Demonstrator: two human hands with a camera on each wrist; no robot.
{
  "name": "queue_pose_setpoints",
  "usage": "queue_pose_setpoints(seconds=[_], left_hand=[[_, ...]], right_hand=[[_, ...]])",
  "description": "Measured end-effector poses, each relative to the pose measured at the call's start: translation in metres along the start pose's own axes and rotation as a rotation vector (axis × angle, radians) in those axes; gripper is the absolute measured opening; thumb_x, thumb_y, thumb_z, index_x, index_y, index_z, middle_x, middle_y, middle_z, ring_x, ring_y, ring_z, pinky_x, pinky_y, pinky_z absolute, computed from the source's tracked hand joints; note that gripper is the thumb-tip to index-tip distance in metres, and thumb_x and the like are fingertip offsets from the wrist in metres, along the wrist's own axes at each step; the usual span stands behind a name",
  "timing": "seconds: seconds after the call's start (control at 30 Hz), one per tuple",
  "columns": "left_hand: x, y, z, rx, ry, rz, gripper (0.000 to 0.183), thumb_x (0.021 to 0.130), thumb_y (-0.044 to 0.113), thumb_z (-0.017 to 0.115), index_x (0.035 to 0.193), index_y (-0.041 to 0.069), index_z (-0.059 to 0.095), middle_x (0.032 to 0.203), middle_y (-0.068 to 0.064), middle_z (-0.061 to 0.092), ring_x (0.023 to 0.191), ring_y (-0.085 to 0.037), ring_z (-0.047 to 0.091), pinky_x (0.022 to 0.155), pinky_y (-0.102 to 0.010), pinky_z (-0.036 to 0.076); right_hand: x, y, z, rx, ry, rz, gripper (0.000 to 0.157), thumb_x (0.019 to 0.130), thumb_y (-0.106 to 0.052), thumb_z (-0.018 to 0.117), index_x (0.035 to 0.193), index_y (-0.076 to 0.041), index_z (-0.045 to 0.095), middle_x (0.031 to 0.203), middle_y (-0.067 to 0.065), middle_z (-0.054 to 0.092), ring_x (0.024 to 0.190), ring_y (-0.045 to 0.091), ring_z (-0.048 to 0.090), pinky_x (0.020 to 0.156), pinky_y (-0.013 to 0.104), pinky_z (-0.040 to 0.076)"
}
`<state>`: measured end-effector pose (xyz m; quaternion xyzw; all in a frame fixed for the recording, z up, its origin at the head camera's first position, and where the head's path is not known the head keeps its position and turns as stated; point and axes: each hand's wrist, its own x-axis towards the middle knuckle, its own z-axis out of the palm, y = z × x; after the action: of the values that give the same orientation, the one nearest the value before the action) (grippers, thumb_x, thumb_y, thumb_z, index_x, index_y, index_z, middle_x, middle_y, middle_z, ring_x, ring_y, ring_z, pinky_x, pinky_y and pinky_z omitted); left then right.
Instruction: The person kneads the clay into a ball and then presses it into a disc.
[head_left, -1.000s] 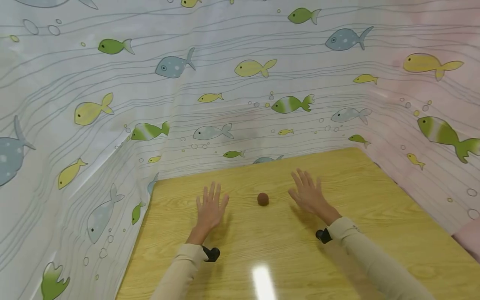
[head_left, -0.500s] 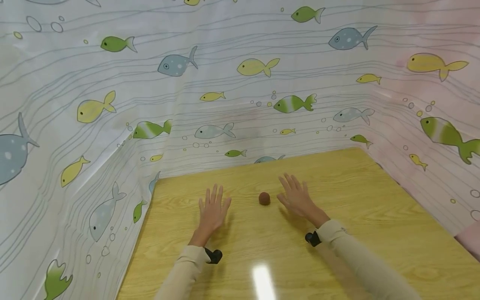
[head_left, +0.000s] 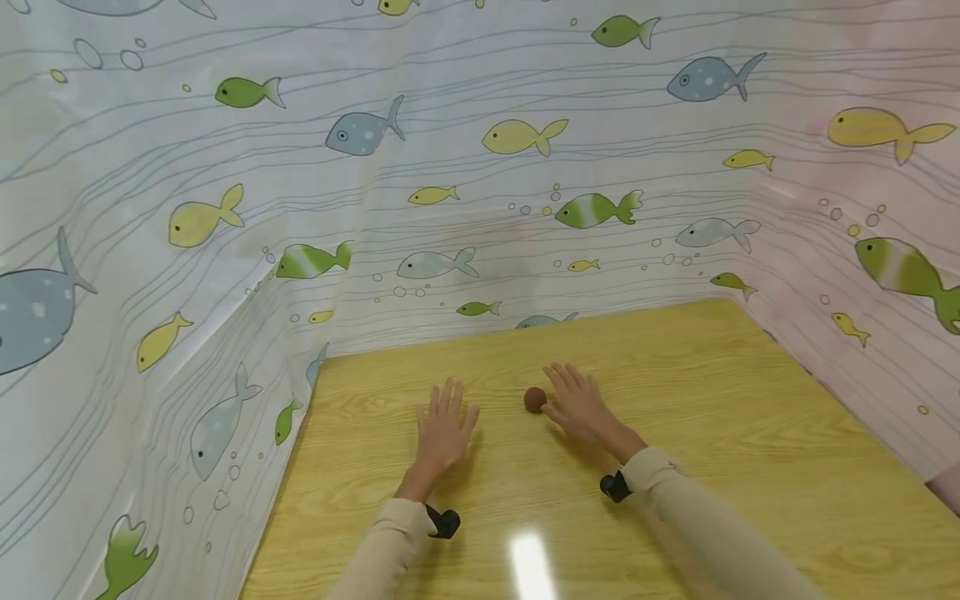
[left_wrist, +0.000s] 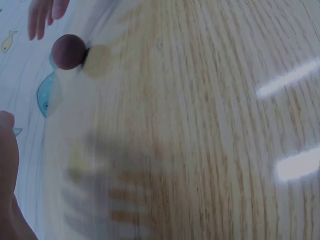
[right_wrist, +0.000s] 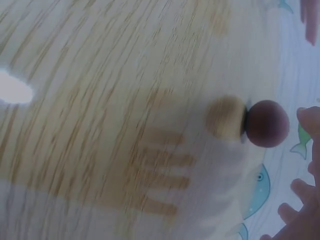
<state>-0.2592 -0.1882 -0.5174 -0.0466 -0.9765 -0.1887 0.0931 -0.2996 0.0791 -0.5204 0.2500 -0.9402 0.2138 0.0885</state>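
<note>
A small dark brown ball (head_left: 535,400) rests on the wooden table (head_left: 480,483) between the two hands. My right hand (head_left: 581,406) hovers just right of it, fingers spread, thumb tip close beside the ball. In the right wrist view the ball (right_wrist: 267,123) sits near that thumb (right_wrist: 310,122). To the left, a wider gap from the ball, my left hand (head_left: 442,429) is held over the table with straight, spread fingers and grips nothing. The left wrist view shows the ball (left_wrist: 68,52) with right-hand fingertips beyond it.
White sheeting printed with fish (head_left: 450,208) walls in the table at the back, left and right. A bright light reflection (head_left: 531,562) lies on the table's near part. Each wrist carries a small black camera (head_left: 446,523).
My right hand has moved left, up close to the ball. The left hand has shifted slightly right and nearer to me. The ball stays in place on the table.
</note>
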Motion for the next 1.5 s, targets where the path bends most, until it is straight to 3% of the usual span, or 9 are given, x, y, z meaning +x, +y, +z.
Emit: queue_pose_setpoints(seconds=[0.27,0.47,0.67,0.97,1.2,1.5], left_hand=[[-0.003,0.012,0.003,-0.015,0.039,0.03,0.059,0.094,0.042,0.037,0.145,0.017,0.02,0.152,-0.008,0.017,0.14,-0.035,0.013,0.104,-0.066,0.012],[-0.008,0.015,0.013,-0.028,0.039,0.064,0.059,0.095,0.038,0.038,0.145,0.015,0.018,0.151,-0.012,0.018,0.139,-0.038,0.015,0.107,-0.061,0.012],[-0.01,0.02,0.018,-0.069,0.035,0.062,0.058,0.095,0.038,0.038,0.145,0.015,0.019,0.151,-0.011,0.02,0.139,-0.038,0.016,0.107,-0.062,0.011],[-0.007,0.023,0.021,-0.092,0.005,0.057,0.059,0.095,0.039,0.036,0.146,0.017,0.013,0.153,-0.008,0.015,0.14,-0.036,0.014,0.107,-0.062,0.009],[-0.006,0.024,0.021,-0.064,0.002,0.028,0.059,0.096,0.042,0.032,0.146,0.017,0.014,0.152,-0.007,0.018,0.141,-0.033,0.015,0.108,-0.061,0.012],[-0.006,0.03,0.017,-0.201,0.013,-0.021,0.058,0.096,0.04,0.033,0.144,0.01,0.02,0.151,-0.009,0.021,0.14,-0.034,0.017,0.107,-0.061,0.012]], right_hand=[[-0.001,-0.011,0.003,0.032,-0.02,-0.026,0.068,0.086,-0.027,0.06,0.143,-0.014,0.025,0.143,0.01,0.037,0.132,0.035,0.034,0.105,0.054,0.028],[-0.001,-0.012,0.01,-0.005,-0.041,-0.022,0.072,0.082,-0.027,0.064,0.143,-0.019,0.025,0.142,0.005,0.039,0.123,0.026,0.047,0.096,0.045,0.043],[-0.002,-0.011,0.012,0.007,-0.08,0.024,0.063,0.084,-0.029,0.062,0.14,-0.023,0.032,0.138,0.001,0.045,0.118,0.021,0.052,0.087,0.041,0.049],[-0.002,-0.01,0.006,0.077,0.043,0.037,0.044,0.083,-0.019,0.064,0.125,-0.018,0.052,0.123,0.003,0.057,0.106,0.02,0.059,0.084,0.037,0.05],[-0.003,-0.008,0.007,0.134,0.079,0.067,0.043,0.082,-0.02,0.065,0.123,-0.018,0.053,0.121,0.001,0.057,0.103,0.017,0.06,0.082,0.035,0.05],[-0.004,-0.004,0.008,0.28,0.149,0.068,0.04,0.083,-0.016,0.064,0.121,-0.012,0.054,0.115,0.005,0.06,0.094,0.016,0.063,0.076,0.031,0.053]])
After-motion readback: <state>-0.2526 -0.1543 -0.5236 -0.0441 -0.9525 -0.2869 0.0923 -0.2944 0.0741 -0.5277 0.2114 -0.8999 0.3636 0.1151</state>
